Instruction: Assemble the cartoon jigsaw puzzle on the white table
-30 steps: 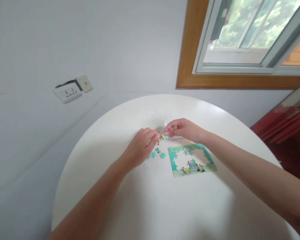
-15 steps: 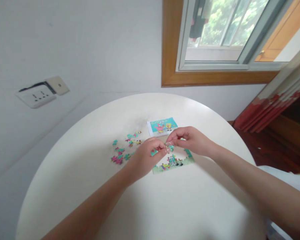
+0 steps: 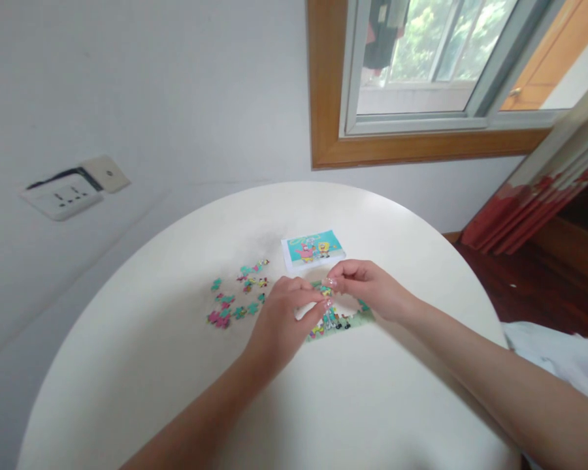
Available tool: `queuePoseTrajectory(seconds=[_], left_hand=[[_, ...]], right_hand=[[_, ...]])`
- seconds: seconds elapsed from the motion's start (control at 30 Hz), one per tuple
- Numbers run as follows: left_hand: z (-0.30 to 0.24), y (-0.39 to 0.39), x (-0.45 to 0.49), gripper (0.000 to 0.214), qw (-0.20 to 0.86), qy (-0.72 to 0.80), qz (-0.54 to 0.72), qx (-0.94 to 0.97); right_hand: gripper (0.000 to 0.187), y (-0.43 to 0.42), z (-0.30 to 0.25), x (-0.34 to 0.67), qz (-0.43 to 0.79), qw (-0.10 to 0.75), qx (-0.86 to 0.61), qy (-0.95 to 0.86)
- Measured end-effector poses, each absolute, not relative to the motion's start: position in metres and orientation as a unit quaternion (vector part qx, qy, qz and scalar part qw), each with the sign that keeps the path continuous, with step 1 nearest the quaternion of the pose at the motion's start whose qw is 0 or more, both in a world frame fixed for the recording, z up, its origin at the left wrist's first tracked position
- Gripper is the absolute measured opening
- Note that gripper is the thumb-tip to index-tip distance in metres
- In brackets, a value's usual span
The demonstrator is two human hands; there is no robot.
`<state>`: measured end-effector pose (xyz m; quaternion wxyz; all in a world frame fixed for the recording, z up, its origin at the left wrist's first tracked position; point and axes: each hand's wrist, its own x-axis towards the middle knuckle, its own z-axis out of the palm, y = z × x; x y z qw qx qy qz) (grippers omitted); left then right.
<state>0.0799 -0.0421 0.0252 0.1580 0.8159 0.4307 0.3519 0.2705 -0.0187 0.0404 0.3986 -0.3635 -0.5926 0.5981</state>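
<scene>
Head view: small puzzle piece [image 3: 322,288], teal w/ a bit of yellow, held just above the table, over the top edge of the half-built puzzle [image 3: 345,320]. It sits btwn the fingertips of both hands, which meet there. Too small to tell if it's one piece or two stuck together.

Right hand [image 3: 372,290] comes in from the right, thumb & forefinger pinched on the piece, other fingers curled in under the palm. Left hand [image 3: 281,323] comes up from below-left, thumb & forefinger also pinched at the piece, fingertips touching the right hand's; rest of the fingers loosely bent, back of hand toward the camera. Left hand covers most of the puzzle's left part.

Half-built puzzle lies flat; green bottom border w/ small cartoon figures shows, centre bare white.

Just beyond the hands: picture card [image 3: 312,248], teal w/ a pink & a yellow cartoon figure, flat on the table, apart from the puzzle.

Left of the hands: loose pieces [image 3: 235,297] scattered, teal, pink, some yellow, none stacked as far as can be seen.

All on a round white table [image 3: 176,391]. Behind: white wall w/ a wall socket [image 3: 61,196] at left, wood-framed window [image 3: 421,72] top right, red & cream curtain [image 3: 543,189] far right.
</scene>
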Motion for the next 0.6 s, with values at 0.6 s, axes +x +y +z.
queuePoseTrajectory(seconds=[0.6], left_hand=[[0.013, -0.035, 0.062, 0.015, 0.058, 0.411, 0.305, 0.857]], right_hand=[[0.025, 0.002, 0.032, 0.298, 0.523, 0.313, -0.428, -0.667]])
